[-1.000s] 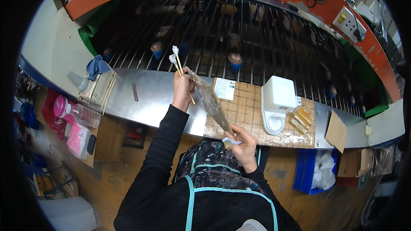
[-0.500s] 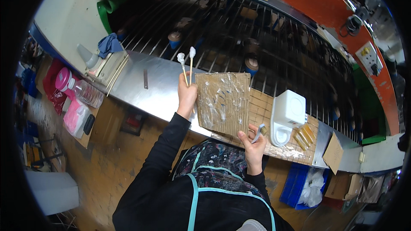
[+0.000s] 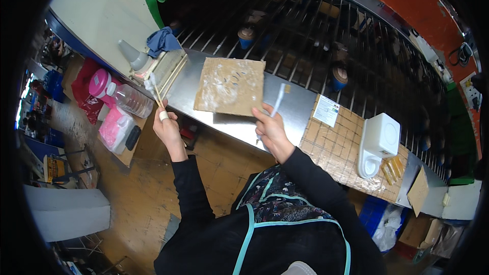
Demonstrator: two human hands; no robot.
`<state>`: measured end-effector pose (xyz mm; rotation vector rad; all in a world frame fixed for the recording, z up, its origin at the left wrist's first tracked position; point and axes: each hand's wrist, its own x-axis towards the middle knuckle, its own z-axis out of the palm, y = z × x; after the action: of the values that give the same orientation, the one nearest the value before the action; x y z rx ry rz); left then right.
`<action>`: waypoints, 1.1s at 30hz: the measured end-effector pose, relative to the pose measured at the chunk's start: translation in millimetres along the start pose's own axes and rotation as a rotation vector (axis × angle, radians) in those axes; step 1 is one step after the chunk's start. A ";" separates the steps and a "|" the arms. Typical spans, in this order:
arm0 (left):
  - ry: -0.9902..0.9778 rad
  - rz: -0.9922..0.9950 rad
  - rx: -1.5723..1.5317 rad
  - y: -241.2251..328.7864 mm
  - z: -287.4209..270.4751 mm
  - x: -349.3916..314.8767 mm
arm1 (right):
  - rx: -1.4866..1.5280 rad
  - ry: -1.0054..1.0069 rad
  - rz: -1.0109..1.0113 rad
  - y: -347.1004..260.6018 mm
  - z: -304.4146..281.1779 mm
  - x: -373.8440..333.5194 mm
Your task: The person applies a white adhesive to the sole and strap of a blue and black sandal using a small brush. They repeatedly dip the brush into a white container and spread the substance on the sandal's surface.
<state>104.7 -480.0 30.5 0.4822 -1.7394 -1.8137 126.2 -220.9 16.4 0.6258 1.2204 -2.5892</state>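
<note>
My left hand (image 3: 168, 126), with a pale wrap around one finger, grips two thin wooden sticks (image 3: 159, 94) with white, clotted tips. The tips point up beside a low pale stand (image 3: 152, 74) at the counter's left end. My right hand (image 3: 273, 130) pinches the near right corner of a flat brown cardboard piece (image 3: 229, 86), smeared with white patches, above the metal counter (image 3: 285, 114). From the same hand a narrow whitish strip (image 3: 278, 100) sticks up; its exact kind I cannot make out.
Right of my hands, a gridded board (image 3: 331, 145) bears a printed white sheet (image 3: 326, 110), a white device (image 3: 383, 135) and amber sticks (image 3: 392, 169). Beyond the counter run metal rollers (image 3: 295, 56). A clear bottle (image 3: 133, 101) and a grey cone (image 3: 132, 56) are at left.
My left hand has swung left with the sticks, away from the cardboard. My right hand has carried the cardboard left and away from me, uncovering the printed sheet. The view has shifted too.
</note>
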 end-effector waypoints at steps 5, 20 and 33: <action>0.025 0.235 0.467 -6.8 2.5 20.5 | -0.399 -0.092 -0.021 18.8 30.8 31.5; -0.159 0.677 0.935 -46.4 80.8 35.7 | -0.173 -0.221 0.079 26.5 56.5 65.4; -0.239 0.714 0.913 -60.0 79.4 59.0 | -0.010 -0.181 -0.088 10.0 30.0 44.0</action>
<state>0.8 -455.7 -14.3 -0.0582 -2.4376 -0.5456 82.2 -250.8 6.3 0.3346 1.2268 -2.6410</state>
